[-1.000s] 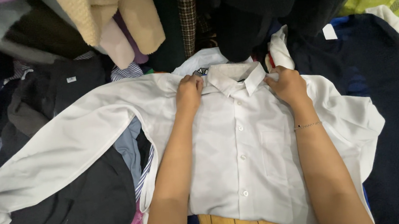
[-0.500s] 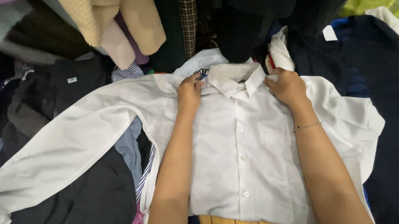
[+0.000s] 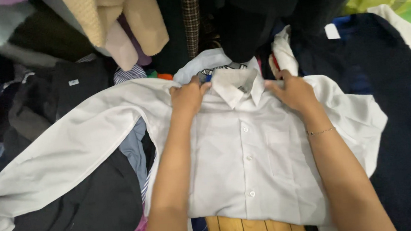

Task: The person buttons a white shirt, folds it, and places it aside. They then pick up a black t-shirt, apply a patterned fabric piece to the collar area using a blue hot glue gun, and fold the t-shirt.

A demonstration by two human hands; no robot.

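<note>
Both hands press flat, fingers unclenched, on the white shirt (image 3: 247,161): left hand (image 3: 188,98) left of its collar (image 3: 236,87), right hand (image 3: 293,92) right.

White shirt (image 3: 252,160), beige sweater (image 3: 112,20)

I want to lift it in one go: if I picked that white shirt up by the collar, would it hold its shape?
Probably not. The white shirt lies flat with soft creases, so the body would likely sag. Its long sleeve trails out over the dark clothes and would probably drag behind. The collar stands folded between the left hand and right hand, so it seems somewhat stiffer.
</note>
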